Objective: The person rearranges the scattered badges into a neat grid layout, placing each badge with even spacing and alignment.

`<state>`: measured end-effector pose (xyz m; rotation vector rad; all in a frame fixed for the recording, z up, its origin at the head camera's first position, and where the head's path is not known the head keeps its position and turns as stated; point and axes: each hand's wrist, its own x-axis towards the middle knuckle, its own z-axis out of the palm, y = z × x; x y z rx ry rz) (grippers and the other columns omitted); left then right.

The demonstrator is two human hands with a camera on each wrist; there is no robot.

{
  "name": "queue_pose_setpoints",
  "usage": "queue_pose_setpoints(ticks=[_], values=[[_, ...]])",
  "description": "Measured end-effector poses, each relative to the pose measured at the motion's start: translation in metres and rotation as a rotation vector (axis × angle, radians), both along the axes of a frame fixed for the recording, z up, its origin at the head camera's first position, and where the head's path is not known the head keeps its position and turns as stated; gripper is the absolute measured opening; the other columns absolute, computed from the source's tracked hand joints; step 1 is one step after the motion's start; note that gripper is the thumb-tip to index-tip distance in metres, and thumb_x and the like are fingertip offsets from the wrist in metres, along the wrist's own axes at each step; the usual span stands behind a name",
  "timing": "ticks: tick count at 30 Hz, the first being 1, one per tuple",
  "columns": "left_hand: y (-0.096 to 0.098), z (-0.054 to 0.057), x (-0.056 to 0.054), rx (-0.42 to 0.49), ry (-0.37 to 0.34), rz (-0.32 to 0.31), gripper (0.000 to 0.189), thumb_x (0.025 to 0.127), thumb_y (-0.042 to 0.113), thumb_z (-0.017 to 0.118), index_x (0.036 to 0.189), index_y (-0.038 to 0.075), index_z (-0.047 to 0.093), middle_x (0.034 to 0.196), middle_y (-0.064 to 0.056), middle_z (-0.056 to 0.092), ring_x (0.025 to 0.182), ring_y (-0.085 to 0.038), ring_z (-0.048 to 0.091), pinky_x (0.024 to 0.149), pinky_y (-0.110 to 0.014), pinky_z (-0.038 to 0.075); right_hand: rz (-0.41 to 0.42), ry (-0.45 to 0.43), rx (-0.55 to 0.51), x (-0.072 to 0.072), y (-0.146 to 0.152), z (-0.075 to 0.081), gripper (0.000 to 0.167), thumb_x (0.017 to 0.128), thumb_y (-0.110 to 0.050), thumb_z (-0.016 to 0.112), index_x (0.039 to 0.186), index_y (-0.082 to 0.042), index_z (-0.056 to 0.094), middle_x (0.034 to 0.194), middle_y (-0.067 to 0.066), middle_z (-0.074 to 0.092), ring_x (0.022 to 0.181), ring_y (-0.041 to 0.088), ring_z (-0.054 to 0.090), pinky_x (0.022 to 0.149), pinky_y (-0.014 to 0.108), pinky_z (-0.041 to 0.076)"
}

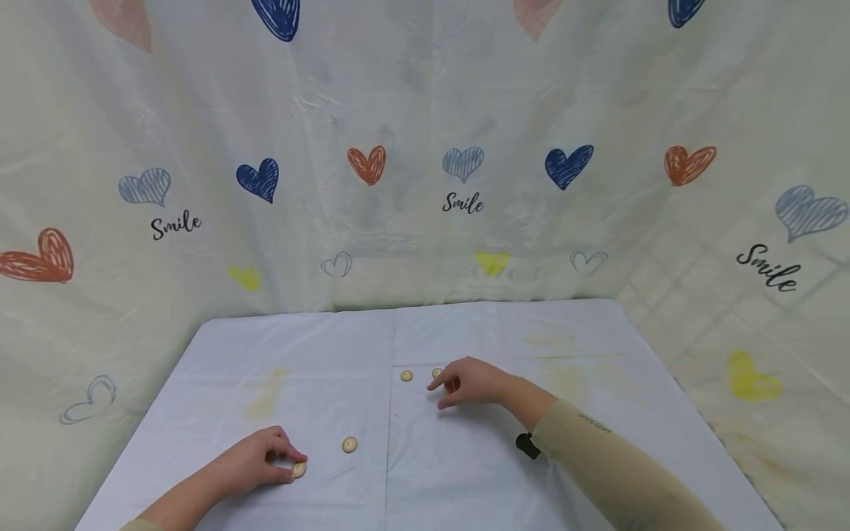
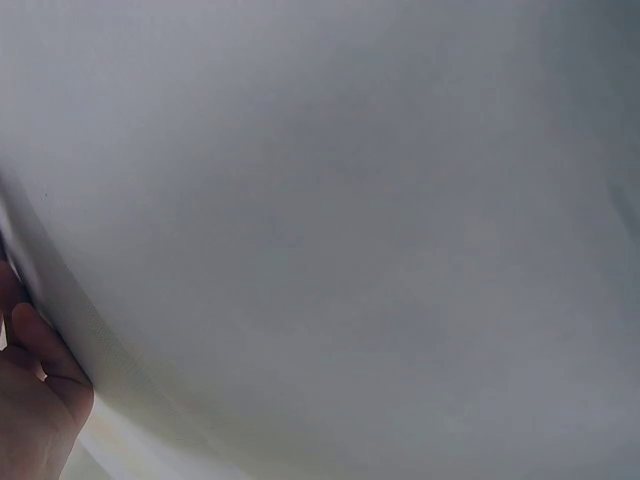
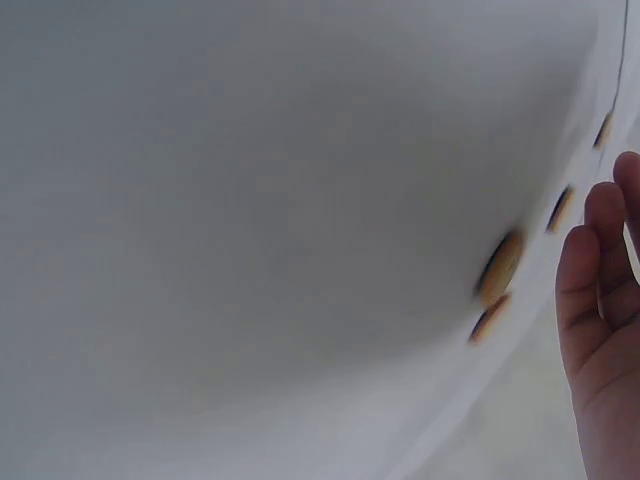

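My left hand (image 1: 255, 463) pinches a round, pale wooden button (image 1: 299, 470) between thumb and index finger, low over the white cloth. In the left wrist view only part of this hand (image 2: 45, 390) shows, at the left edge, with the button out of sight. A second button (image 1: 349, 445) lies to its right. Farther back, my right hand (image 1: 474, 383) reaches in with thumb and index finger apart, its fingertips partly covering one button (image 1: 437, 373); another button (image 1: 406, 376) lies just left. Several buttons (image 3: 560, 209) appear beside the relaxed fingers in the right wrist view.
White cloth (image 1: 319, 501) covers the table, with a crease down the middle and faint yellow marks. Behind it hangs a pale curtain (image 1: 412, 243) printed with hearts and "Smile". A small black device (image 1: 527, 445) sits under the right sleeve (image 1: 598, 457).
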<state>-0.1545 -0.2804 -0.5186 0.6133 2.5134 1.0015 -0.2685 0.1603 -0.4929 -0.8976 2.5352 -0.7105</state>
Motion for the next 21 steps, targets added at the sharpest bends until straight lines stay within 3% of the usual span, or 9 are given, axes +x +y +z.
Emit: queue_pose_setpoints(ticks=[11,21], values=[[-0.001,-0.002,-0.001,0.002,0.002,-0.005,0.023,0.081,0.028,0.082,0.104,0.025,0.079,0.093,0.009,0.058,0.086,-0.005,0.053,0.076,-0.024,0.042,0.167,0.024,0.010,0.015,-0.078,0.001,0.032,0.083,-0.033,0.081,0.114,-0.029,0.076,0.073,-0.016,0.060,0.068,0.001,0.053,0.066,0.020,0.045],[-0.004,-0.003,-0.002,0.009,-0.005,0.001,0.024,0.081,0.029,0.082,0.104,0.024,0.079,0.093,0.009,0.058,0.086,-0.005,0.053,0.076,-0.024,0.043,0.270,0.084,0.068,0.026,-0.123,0.002,0.032,0.084,-0.036,0.080,0.114,-0.032,0.076,0.072,-0.017,0.058,0.068,-0.002,0.051,0.066,0.016,0.042]])
